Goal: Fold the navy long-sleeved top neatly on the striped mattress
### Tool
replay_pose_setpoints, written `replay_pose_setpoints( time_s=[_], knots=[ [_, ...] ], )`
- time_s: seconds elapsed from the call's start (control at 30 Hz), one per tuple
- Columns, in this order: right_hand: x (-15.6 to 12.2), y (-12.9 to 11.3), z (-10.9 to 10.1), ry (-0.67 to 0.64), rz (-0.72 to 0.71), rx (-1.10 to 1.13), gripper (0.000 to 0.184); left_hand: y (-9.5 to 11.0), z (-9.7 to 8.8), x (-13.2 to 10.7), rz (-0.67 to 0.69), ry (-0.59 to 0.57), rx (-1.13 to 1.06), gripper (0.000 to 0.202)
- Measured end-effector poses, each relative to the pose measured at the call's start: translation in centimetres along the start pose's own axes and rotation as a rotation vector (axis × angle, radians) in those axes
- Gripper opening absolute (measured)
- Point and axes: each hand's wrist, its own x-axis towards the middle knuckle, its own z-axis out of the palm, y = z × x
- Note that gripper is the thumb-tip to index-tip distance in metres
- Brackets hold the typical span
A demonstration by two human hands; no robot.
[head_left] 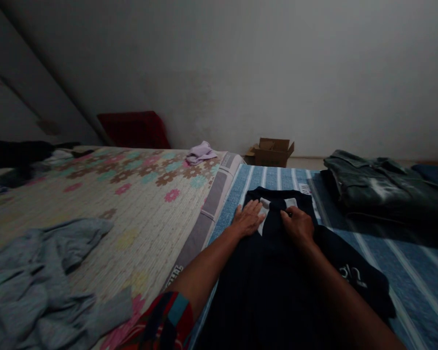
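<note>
Your left hand (247, 218) lies flat, fingers spread, on the shirt (273, 272), seemingly pinning it to the sheet (405, 272). Just right of it, your right hand (297, 224) pinches the same cloth, fingers closed on a fold.

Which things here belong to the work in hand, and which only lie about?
In hand: dark shirt, left hand flat on it, right hand pinching its collar.
Lying about: grey garment, lilac cloth, cardboard box, green jacket.
</note>
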Motion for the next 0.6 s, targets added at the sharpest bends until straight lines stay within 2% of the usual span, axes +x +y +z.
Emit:
replay_pose_setpoints(
  time_s=[0.1,0.33,0.6],
  knots=[
    [0.1,-0.1,-0.2,-0.025,0.010,-0.002,0.033,-0.2,-0.2,-0.6,-0.014,-0.014,-0.008,0.054],
    [0.1,-0.2,-0.6,-0.036,-0.018,0.019,0.032,0.4,-0.2,-3.8,-0.053,-0.023,0.014,0.055],
    [0.8,-0.6,-2.1,-0.018,-0.103,0.032,0.032,0.6,0.7,-3.7,-0.093,0.038,0.026,0.050]
  ],
)
